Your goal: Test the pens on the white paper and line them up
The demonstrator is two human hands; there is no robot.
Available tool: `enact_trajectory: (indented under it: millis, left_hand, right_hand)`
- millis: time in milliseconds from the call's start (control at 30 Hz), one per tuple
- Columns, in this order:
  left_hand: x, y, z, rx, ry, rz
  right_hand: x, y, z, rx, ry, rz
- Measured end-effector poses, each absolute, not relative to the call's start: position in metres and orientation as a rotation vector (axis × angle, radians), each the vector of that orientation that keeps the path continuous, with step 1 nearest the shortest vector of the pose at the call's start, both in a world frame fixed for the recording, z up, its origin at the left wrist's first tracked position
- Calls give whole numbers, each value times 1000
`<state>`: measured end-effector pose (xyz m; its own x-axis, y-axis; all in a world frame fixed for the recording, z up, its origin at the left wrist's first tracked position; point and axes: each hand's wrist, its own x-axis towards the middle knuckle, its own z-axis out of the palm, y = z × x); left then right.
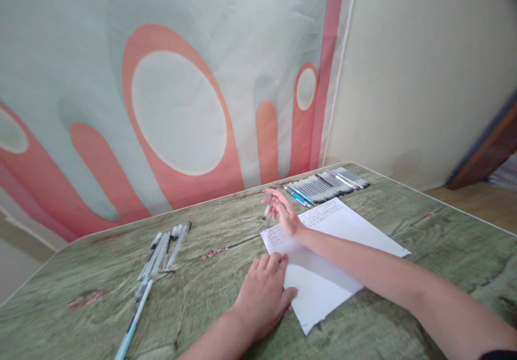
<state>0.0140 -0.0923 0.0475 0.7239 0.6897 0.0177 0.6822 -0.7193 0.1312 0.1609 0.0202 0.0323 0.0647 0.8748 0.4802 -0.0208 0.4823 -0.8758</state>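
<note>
My right hand [286, 212] is raised over the far left part of a white sheet of paper [343, 241]. A slim pen [267, 207] with a clear barrel is held in its fingers, tip pointing down toward the table. Rows of small handwriting run along the far edge of the sheet, partly hidden by this hand. My left hand [264, 290] lies palm down at the sheet's left edge, thumb apart from the fingers and resting on the paper. It holds nothing that I can see.
Behind the paper lies a neat row of pens [323, 186], with a few blue ones among them. A looser group of pens [163, 249] lies on the left of the wood-patterned table [218, 284], a pale blue pen [135, 317] nearer me. A printed curtain [242, 53] hangs behind.
</note>
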Motion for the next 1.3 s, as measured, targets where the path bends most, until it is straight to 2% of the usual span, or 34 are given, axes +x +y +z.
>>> enact_trajectory:
  millis: [100,233,400,533,767,967,1300]
  left_hand:
    - [14,-92,47,2827,1119,101]
    - [15,-93,46,2834,1124,100]
    - [15,-93,47,2824,1125,96]
    - [16,-93,49,2824,1124,64]
    - [20,-89,53,2902,1077,26]
    - [31,-90,50,2936,1142,2]
    - [34,-108,34,2830,1308,190]
  right_hand:
    - [173,29,52,-843,-1244,682]
    - [185,23,61,-936,-1309,769]
    - [195,-16,35,-1092,-1448,944]
    - [205,-39,17,-1231,-1518,907]
    - [210,-42,10,-1241,-1472,1019]
    - [210,-42,9,-1257,-1622,858]
    - [213,-41,12,-1425,-1652,686]
